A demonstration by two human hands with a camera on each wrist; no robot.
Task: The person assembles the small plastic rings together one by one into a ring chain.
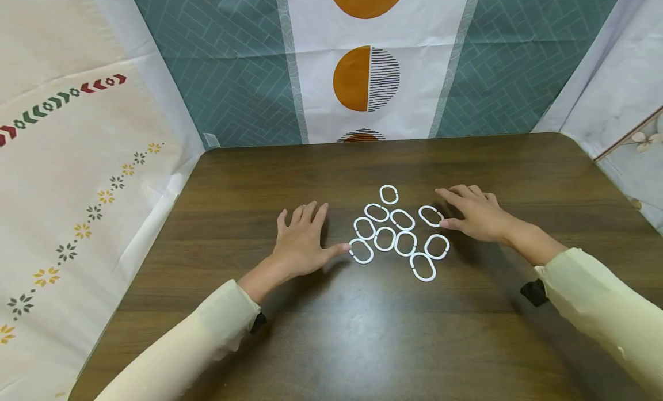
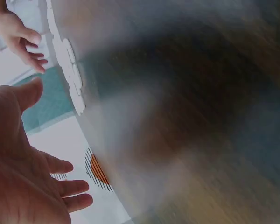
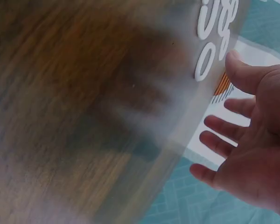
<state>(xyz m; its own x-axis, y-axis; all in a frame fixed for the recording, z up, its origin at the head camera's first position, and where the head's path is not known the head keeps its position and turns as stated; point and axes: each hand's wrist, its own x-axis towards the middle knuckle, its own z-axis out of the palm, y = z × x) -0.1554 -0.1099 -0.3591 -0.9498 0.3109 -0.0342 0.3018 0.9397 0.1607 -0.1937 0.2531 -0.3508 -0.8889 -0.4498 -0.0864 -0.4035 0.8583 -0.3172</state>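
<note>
Several white oval rings (image 1: 402, 220), each with a small gap in its band, lie loosely grouped on the brown wooden table (image 1: 331, 332). To the left of the group my left hand (image 1: 302, 245) is spread, thumb tip beside the nearest ring (image 1: 361, 251); whether they touch I cannot tell. My right hand (image 1: 479, 214) is on the other side, its fingers extended and its thumb by the edge of the rightmost upper ring (image 1: 431, 216). Both wrist views show the palms bare, with the left hand (image 2: 32, 158) and right hand (image 3: 256, 135) holding nothing.
Behind the table hangs a teal and white cloth (image 1: 248, 73) with orange circles. A cream patterned cloth (image 1: 93, 159) borders the left side, and a white one (image 1: 621, 113) the right. The table's far edge runs just below the hanging cloth.
</note>
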